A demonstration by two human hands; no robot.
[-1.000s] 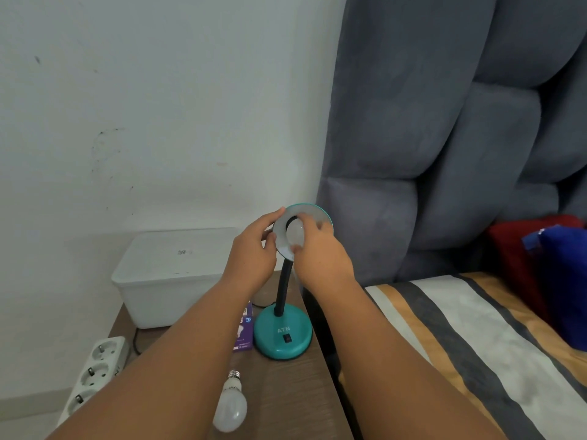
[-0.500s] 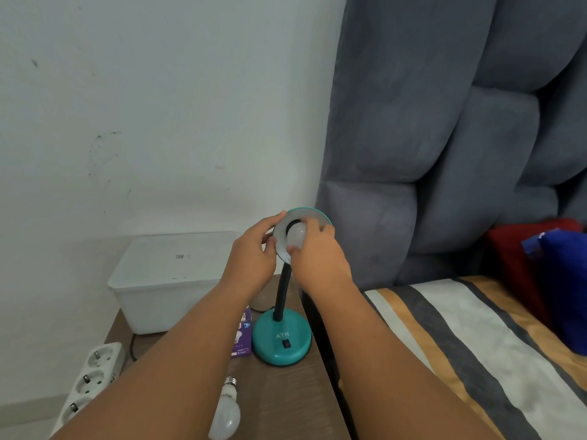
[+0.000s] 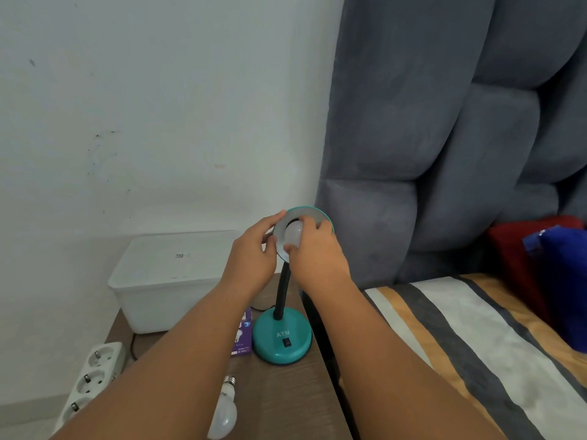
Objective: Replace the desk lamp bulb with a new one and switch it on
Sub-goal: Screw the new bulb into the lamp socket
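Right hand (image 3: 317,255) grips the bulb (image 3: 293,234) in the shade (image 3: 313,214); left hand (image 3: 251,252) pinches the shade's 9 o'clock rim.

Lamp base (image 3: 282,336) sits near the table's (image 3: 286,395) right edge; spare bulb (image 3: 224,414) at 7 o'clock, box (image 3: 243,339) touching at 9; headboard (image 3: 444,138) close behind.

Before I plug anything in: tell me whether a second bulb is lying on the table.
Yes, a loose bulb lies on its side on the table, in front of the lamp base.
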